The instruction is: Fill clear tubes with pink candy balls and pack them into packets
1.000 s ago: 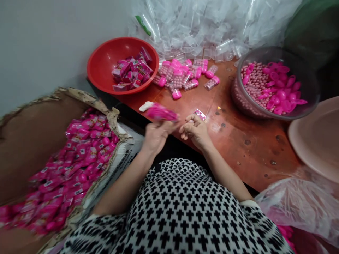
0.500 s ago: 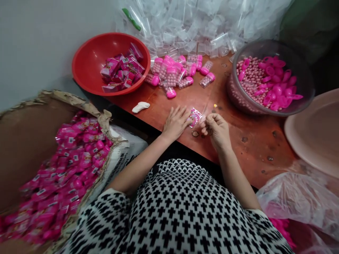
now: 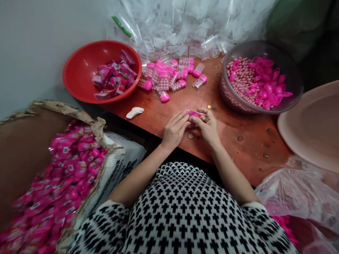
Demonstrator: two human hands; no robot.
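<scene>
My left hand [image 3: 174, 129] and my right hand [image 3: 208, 126] meet over the reddish-brown table [image 3: 238, 141], and both pinch a small pink wrapper [image 3: 192, 114] between their fingertips. Behind them lies a cluster of small clear containers with pink caps [image 3: 169, 76], filled with pale pink beads. A red bowl [image 3: 79, 76] at the back left holds pink packets [image 3: 112, 79]. At the back right, a clear bowl [image 3: 291, 76] holds pink beads and loose pink caps [image 3: 267, 84].
A torn cardboard box [image 3: 31, 141] at my left is full of pink wrapped packs [image 3: 63, 169]. A heap of clear plastic containers [image 3: 185, 24] fills the back. A white lump [image 3: 134, 112] lies near the table edge. A pale pink basin [image 3: 312, 127] and a plastic bag [image 3: 299, 197] sit at the right.
A second ago my left hand held a pink pack near the table edge; that pack is gone from it. Both hands moved onto the small pink wrapper and now pinch it together.
</scene>
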